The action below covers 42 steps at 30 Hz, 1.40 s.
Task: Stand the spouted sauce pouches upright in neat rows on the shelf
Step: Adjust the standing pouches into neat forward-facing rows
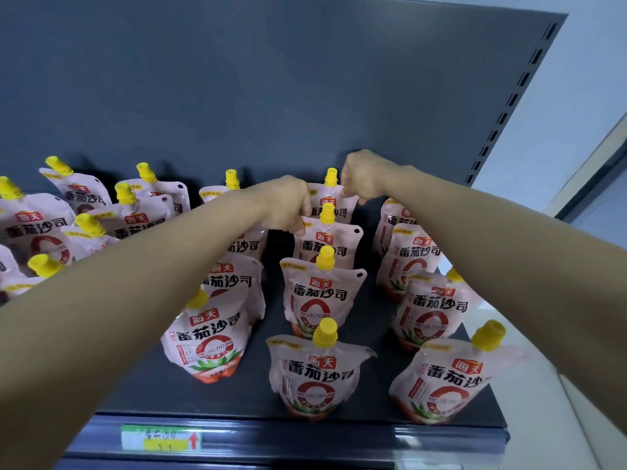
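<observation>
Reaching to the back of the shelf (247,398), both hands grip the rearmost pouch (344,206) of the centre row, at 12 o'clock. The left hand (288,205) has its fingers (298,227) curled tight, pinching the pouch's upper left edge. The right hand (368,174) has its fingers (347,189) curled round the upper right corner, just beside the yellow cap (330,176). The pouch stands upright. Three more pouches line up in front of it, and other rows stand at 3 and 9 o'clock.
</observation>
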{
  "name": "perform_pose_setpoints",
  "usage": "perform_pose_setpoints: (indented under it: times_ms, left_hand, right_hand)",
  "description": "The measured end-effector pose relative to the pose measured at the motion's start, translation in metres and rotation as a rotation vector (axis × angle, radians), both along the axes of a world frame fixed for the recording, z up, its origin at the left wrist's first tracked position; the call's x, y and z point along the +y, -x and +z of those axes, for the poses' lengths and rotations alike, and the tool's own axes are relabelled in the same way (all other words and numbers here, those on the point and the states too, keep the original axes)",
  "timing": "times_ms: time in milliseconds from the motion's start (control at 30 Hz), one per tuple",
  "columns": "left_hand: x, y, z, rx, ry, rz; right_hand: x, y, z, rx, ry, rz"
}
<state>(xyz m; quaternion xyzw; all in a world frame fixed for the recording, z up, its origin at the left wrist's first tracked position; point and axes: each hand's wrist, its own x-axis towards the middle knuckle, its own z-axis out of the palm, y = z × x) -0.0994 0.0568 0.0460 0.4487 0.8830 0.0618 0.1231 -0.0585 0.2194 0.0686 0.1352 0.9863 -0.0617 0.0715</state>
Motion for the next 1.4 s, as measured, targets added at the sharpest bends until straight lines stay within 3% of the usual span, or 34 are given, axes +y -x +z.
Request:
perform_pose_setpoints:
  times_ms: [300,633,733,900,1100,1200,1300,1400]
  left_hand:
    - [0.003,-0.006,0.004,0.018,0.035,0.015]
    - [-0.002,-0.013,0.009,0.003,0.042,-0.003]
    - [-0.015,-0.018,0.026,-0.015,-0.072,0.044]
    - [-0.061,-0.029,0.064,0.052,-0.292,0.175]
    - [-0.125,-0.053,0.075,0.008,-0.414,0.297]
    - [-0.148,-0.067,0.068,-0.048,-0.400,0.305]
    - [-0.170,-0.072,0.057,-0.204,-0.364,0.286]
    - [-0.186,-0.070,0.041,-0.384,-0.314,0.270]
  right_hand:
    - [-0.003,-0.015,0.017,-0.008,0.058,0.007]
    - [-0.004,-0.042,0.037,0.022,-0.095,0.083]
    - [-0.009,-0.042,0.044,0.083,-0.115,0.111]
    - [-0.039,-0.035,0.056,0.204,0.030,0.233]
    - [-0.098,-0.025,0.051,0.147,0.107,0.437]
    - [-0.122,-0.023,0.044,0.007,0.132,0.517]
    - [-0.140,-0.020,0.037,-0.188,0.106,0.537]
    - [-0.151,-0.014,0.026,-0.236,0.090,0.485]
